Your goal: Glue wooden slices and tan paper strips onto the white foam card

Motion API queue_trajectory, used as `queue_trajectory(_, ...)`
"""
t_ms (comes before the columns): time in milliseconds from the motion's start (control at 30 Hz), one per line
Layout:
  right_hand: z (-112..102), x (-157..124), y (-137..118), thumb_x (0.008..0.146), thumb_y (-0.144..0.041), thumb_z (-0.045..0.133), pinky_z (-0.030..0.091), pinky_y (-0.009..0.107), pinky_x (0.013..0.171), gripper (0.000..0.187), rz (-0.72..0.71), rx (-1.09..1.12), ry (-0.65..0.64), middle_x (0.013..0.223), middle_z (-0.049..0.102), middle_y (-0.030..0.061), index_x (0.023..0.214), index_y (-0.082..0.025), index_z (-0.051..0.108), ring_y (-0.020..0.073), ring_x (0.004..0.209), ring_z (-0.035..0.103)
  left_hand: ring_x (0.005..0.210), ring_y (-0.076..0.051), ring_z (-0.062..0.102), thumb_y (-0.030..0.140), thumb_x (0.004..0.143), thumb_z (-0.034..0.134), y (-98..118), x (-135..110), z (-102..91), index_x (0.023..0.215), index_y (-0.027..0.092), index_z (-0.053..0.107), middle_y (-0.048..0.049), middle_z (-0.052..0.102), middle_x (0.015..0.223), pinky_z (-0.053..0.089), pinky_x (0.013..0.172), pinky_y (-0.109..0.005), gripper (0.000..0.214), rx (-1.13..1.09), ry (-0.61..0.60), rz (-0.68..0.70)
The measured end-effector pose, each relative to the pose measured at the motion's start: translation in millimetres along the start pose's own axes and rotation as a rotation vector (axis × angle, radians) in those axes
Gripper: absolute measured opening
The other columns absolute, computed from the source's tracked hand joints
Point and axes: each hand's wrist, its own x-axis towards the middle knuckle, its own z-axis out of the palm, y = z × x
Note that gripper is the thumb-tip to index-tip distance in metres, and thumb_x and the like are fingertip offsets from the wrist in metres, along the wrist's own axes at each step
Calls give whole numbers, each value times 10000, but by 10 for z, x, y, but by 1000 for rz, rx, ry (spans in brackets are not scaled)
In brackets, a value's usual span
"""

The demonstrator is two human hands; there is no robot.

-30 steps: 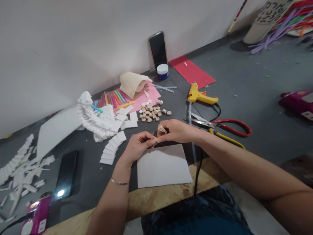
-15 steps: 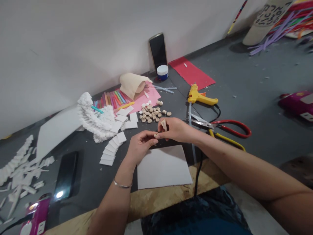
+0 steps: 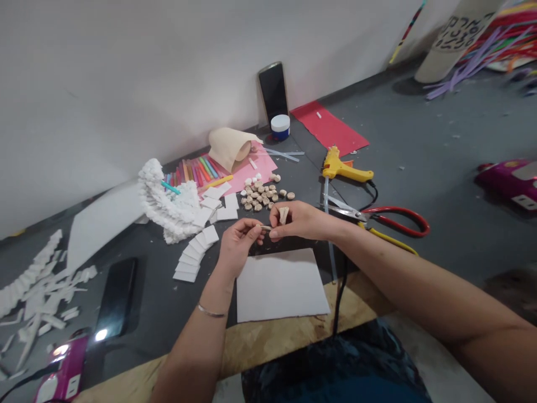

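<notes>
Between my two hands a short, thin beige strip (image 3: 265, 228) is stretched; it looks like paper, though its material is hard to tell. My left hand (image 3: 237, 245) pinches one end with thumb and fingers. At the other end, my right hand (image 3: 298, 219) is closed on it, and a folded beige piece (image 3: 284, 215) is tucked among its fingers. Just beyond the hands lies a pile of small round beige coils (image 3: 262, 195), with a few white ones at its back. A white board (image 3: 282, 288) lies flat below my hands at the table's front edge.
Scissors (image 3: 388, 218) and a yellow glue gun (image 3: 346, 168) with a cord lie right. Left are white squares (image 3: 195, 252), a fluffy white piece (image 3: 161, 201) and a lit phone (image 3: 115, 299). A blue jar (image 3: 280, 127) stands before a phone propped against the wall.
My hands have drawn slightly apart, and the beige strip now shows stretched out between them; before, only a small beige bit showed at the fingertips. The camera view has shifted slightly.
</notes>
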Motion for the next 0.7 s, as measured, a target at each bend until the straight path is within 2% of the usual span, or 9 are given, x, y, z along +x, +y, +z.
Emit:
queue_trajectory(133, -39, 43, 74, 663, -340, 806, 561, 285, 700, 273, 13, 81, 80, 650, 603, -51, 763, -193, 599, 114, 644, 641, 657, -97, 615, 402, 791, 719, 27, 0, 15, 885, 156, 678, -8, 675, 736, 520, 600, -193, 266, 91, 64, 77)
queue_trajectory(300, -66, 89, 104, 671, -351, 796, 546, 258, 633, 277, 73, 19, 244, 635, 619, -41, 746, -192, 582, 123, 611, 661, 641, -108, 615, 449, 817, 672, 59, -26, 43, 907, 159, 663, -9, 664, 738, 530, 618, -220, 304, 219, 154, 137)
queue_trajectory(367, -62, 85, 98, 710, -337, 762, 522, 241, 610, 230, 58, -70, 246, 641, 633, -33, 757, -189, 592, 117, 602, 653, 634, -116, 621, 463, 826, 655, 58, -33, 46, 911, 159, 658, -13, 666, 742, 532, 624, -234, 315, 257, 181, 167)
queue_trajectory(433, -54, 71, 98, 752, -326, 724, 498, 237, 599, 179, 12, -192, 186, 669, 656, -20, 834, -187, 645, 115, 608, 639, 631, -120, 624, 462, 841, 637, 61, -40, 47, 916, 161, 650, -19, 669, 756, 528, 624, -237, 311, 295, 202, 198)
queue_trajectory(533, -36, 41, 102, 795, -352, 694, 501, 263, 654, 255, -96, -350, 101, 796, 704, 16, 993, -192, 699, 137, 697, 647, 643, -123, 630, 450, 869, 606, 71, -54, 45, 927, 166, 642, -25, 671, 780, 521, 629, -236, 292, 350, 217, 239)
queue_trajectory(633, -18, 20, 92, 819, -366, 692, 503, 290, 758, 285, -242, -551, 119, 947, 717, 51, 1049, -197, 701, 162, 825, 656, 652, -126, 634, 446, 882, 589, 73, -66, 44, 932, 172, 641, -33, 679, 817, 519, 634, -239, 284, 382, 227, 269)
queue_trajectory(700, -13, 23, 91, 854, -345, 666, 487, 293, 776, 230, -351, -700, 141, 946, 719, 60, 1026, -197, 706, 168, 850, 646, 653, -127, 635, 441, 885, 586, 62, -70, 47, 935, 173, 642, -39, 686, 841, 518, 633, -240, 278, 394, 222, 276)
